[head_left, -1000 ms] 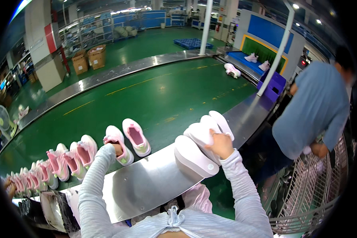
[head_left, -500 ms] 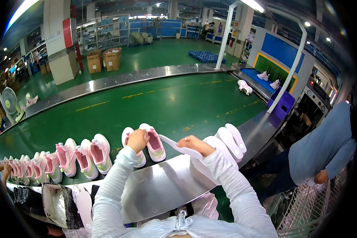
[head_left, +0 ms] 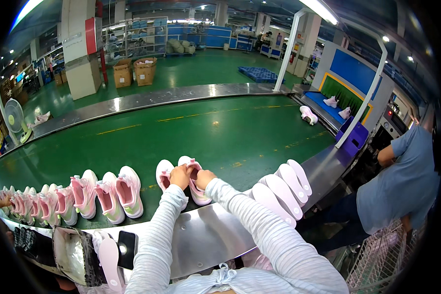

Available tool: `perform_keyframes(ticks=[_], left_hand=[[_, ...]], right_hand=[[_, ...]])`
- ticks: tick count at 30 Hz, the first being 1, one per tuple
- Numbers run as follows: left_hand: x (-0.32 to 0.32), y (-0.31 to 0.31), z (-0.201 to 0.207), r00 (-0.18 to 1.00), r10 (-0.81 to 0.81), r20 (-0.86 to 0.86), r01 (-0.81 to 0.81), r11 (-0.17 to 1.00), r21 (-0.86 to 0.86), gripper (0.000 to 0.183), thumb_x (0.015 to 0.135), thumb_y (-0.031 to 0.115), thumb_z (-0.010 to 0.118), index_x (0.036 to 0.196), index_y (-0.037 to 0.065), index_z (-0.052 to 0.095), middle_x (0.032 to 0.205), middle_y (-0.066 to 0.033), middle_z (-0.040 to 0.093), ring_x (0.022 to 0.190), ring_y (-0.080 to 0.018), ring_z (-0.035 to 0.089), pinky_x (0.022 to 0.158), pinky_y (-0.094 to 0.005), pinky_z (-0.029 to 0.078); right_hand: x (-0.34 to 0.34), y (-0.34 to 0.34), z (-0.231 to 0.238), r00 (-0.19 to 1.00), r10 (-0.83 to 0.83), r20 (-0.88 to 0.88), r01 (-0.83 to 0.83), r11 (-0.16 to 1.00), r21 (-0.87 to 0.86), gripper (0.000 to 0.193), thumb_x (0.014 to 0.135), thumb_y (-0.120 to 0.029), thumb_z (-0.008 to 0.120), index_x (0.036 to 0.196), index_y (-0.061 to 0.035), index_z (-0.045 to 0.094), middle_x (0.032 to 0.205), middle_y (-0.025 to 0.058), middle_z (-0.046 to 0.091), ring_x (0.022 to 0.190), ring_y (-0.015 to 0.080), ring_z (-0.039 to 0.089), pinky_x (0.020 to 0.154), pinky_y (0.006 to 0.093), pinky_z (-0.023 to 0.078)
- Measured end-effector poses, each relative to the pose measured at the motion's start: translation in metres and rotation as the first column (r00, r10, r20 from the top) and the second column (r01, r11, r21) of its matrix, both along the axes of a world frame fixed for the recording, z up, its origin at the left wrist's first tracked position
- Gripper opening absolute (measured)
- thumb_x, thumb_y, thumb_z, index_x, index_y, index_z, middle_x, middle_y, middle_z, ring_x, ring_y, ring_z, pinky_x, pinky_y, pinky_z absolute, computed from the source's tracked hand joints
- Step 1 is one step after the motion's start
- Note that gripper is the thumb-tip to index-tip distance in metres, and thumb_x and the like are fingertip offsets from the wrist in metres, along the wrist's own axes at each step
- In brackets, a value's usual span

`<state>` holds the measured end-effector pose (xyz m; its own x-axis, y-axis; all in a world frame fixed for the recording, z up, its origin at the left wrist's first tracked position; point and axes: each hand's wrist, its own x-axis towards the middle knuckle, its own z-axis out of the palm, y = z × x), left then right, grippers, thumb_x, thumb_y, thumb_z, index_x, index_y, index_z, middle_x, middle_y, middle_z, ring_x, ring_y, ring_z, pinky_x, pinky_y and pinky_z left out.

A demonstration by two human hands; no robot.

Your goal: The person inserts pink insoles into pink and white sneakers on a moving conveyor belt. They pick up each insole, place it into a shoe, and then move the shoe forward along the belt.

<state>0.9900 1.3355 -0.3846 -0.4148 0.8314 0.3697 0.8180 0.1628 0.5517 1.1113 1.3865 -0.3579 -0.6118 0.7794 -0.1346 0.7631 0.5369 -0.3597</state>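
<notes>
A pair of pink and white sneakers stands at the near edge of the green belt in front of me. My left hand (head_left: pixel 180 176) is closed on the collar of the right-hand sneaker (head_left: pixel 200 196), near its tongue. My right hand (head_left: pixel 205 179) reaches down into that sneaker's opening, its fingers bent and mostly hidden; what they hold cannot be made out. The other sneaker (head_left: pixel 164 168) stands just left, partly covered by my left hand and sleeve. To the right, several pale insoles (head_left: pixel 278 194) lie fanned out on the metal edge.
A row of pink sneakers (head_left: pixel 128 192) runs leftward along the belt (head_left: pixel 206 132). On the near ledge lie a phone (head_left: pixel 127 249), a loose insole (head_left: pixel 110 262) and an open box (head_left: pixel 73 252). A co-worker (head_left: pixel 397 181) stands at right beside a wire cart (head_left: pixel 377 255).
My right hand has moved left from beside the sneaker into its opening; the insole it held is now out of sight. My left hand has shifted onto the right-hand sneaker. The view has shifted slightly.
</notes>
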Motion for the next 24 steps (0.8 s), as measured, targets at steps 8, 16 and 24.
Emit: perform_keyframes(ticks=[8, 16, 24], left_hand=[[-0.007, 0.001, -0.013, 1.0, -0.026, 0.018, 0.025, 0.998, 0.056, 0.037, 0.089, 0.038, 0.049, 0.087, 0.008, 0.069, 0.075, -0.022, 0.064, 0.071, -0.041, 0.061, 0.068, -0.0507, 0.047], [-0.006, -0.005, -0.009, 1.0, 0.006, -0.025, -0.005, 1.0, 0.027, 0.04, 0.088, 0.039, 0.052, 0.083, 0.002, 0.067, 0.074, -0.0227, 0.064, 0.07, -0.0412, 0.061, 0.067, -0.0506, 0.046], [-0.009, -0.007, -0.008, 0.999, 0.021, -0.045, -0.02, 1.0, 0.011, 0.046, 0.088, 0.045, 0.052, 0.081, 0.002, 0.065, 0.072, -0.0222, 0.063, 0.07, -0.0418, 0.061, 0.065, -0.0504, 0.045]], right_hand=[[-0.052, 0.011, -0.058, 0.99, -0.077, -0.118, 0.084, 0.995, 0.053, 0.035, 0.091, -0.027, 0.041, 0.113, -0.0073, 0.062, 0.114, 0.0179, 0.062, 0.103, 0.0296, 0.062, 0.088, 0.0404, 0.049], [-0.06, 0.006, -0.061, 0.991, -0.03, -0.134, 0.031, 0.999, 0.008, 0.045, 0.094, -0.03, 0.036, 0.13, -0.0076, 0.049, 0.13, 0.017, 0.052, 0.117, 0.028, 0.054, 0.098, 0.0392, 0.043], [-0.072, 0.013, -0.069, 0.993, -0.029, -0.111, 0.024, 0.999, -0.048, 0.045, 0.094, -0.034, 0.035, 0.134, -0.0133, 0.045, 0.133, 0.0162, 0.048, 0.12, 0.0281, 0.05, 0.099, 0.0375, 0.043]])
